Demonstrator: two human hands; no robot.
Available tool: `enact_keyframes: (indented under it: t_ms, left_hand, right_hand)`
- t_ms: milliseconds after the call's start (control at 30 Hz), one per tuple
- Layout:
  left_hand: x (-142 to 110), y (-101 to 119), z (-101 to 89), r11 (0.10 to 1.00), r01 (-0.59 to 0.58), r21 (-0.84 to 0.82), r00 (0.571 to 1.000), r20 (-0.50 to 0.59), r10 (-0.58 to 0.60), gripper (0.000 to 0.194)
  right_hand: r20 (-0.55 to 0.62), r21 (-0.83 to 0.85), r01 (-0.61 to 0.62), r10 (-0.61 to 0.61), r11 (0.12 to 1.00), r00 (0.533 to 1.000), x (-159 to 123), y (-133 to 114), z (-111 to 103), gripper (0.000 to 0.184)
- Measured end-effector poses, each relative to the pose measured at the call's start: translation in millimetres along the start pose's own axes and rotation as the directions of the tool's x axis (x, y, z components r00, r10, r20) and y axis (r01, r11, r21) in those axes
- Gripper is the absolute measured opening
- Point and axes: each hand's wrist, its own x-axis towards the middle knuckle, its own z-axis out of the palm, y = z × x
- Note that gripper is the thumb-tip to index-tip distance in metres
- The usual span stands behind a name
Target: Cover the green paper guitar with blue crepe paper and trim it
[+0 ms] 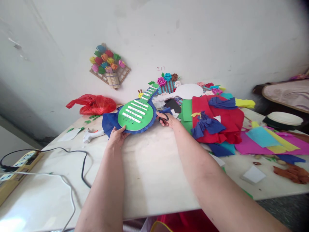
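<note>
"Hands' state?"
"Apart: left hand [117, 136] pinches the green guitar cutout [138, 110] by its lower edge; right hand [169, 121] grips black scissors [164, 120] beside it."
"Cutout's location?"
"Over the counter [149, 167], against blue paper [109, 122]."

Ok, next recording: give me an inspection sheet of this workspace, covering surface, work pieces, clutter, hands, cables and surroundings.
Surface: pale tabletop, with materials spread across its back and right side.
Work pieces: green guitar-shaped cutout with white strips, blue material showing behind it and past its edge; black scissors.
Clutter: red plastic bag and white glue gun at left; coloured sheets heaped at right.
Hands: left hand grips the cutout's lower edge; right hand holds the scissors beside its right edge.
Cables: black cable and white cable at left, near a power strip.
Surroundings: pale wall bearing a flower decoration.
</note>
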Motion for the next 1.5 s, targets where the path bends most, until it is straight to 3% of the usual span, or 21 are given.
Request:
enact_keyframes:
  t_ms: [267,567,1100,1500]
  left_hand:
    - [-0.6,0.8,-0.7,1.0,-0.006,0.026,1.0,0.028,0.005,0.034]
    - [-1.1,2.0,-0.3,1.0,0.007,0.006,1.0,-0.001,-0.007,0.039]
    - [-3.7,2.0,-1.2,0.997,0.014,0.072,0.997,0.07,-0.019,0.034]
    - [-7.8,6.0,1.0,1.0,0.019,0.018,0.997,0.069,-0.02,0.038]
  right_hand:
    - [-0.073,0.015,0.025,-0.024,1.0,0.997,-3.8,-4.1,4.7,0.044]
    - [-0.142,-0.079,0.053,-0.064,0.995,0.988,1.4,-0.4,4.4,0.033]
    - [-0.028,0.001,0.017,-0.017,1.0,0.999,-2.2,-0.7,-1.8,0.048]
    - [-0.074,0.024,0.065,-0.064,0.998,0.995,-5.9,-4.7,-0.1,0.044]
